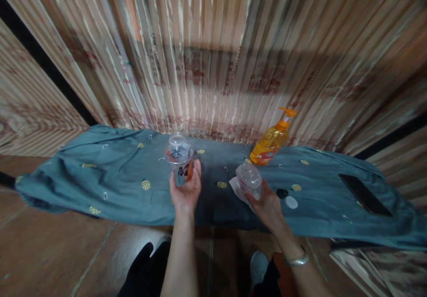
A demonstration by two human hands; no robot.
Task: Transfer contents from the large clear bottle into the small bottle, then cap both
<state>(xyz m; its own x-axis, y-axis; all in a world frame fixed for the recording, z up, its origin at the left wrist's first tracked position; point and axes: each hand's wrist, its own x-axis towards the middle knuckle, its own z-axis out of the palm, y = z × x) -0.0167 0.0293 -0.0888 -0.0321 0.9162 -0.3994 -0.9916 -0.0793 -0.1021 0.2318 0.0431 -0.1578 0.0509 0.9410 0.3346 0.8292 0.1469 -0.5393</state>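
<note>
My left hand (187, 192) is wrapped round the lower part of a clear plastic jar (179, 157) with dark lettering and an open top. A second clear plastic container (249, 179) is held in my right hand (266, 201), tilted slightly to the left. White paper or tissue (237, 189) shows beneath that container. Behind it, an orange pump bottle (270, 143) leans to the right in view. A round white lid (291, 202) and a small black object (282, 193) lie just to the right of my right hand.
A blue-green cloth (123, 168) with yellow patterns covers the table. On its right side lies a black phone (365, 194). Striped curtains (207, 83) hang behind the table, with dark slanted poles at both sides.
</note>
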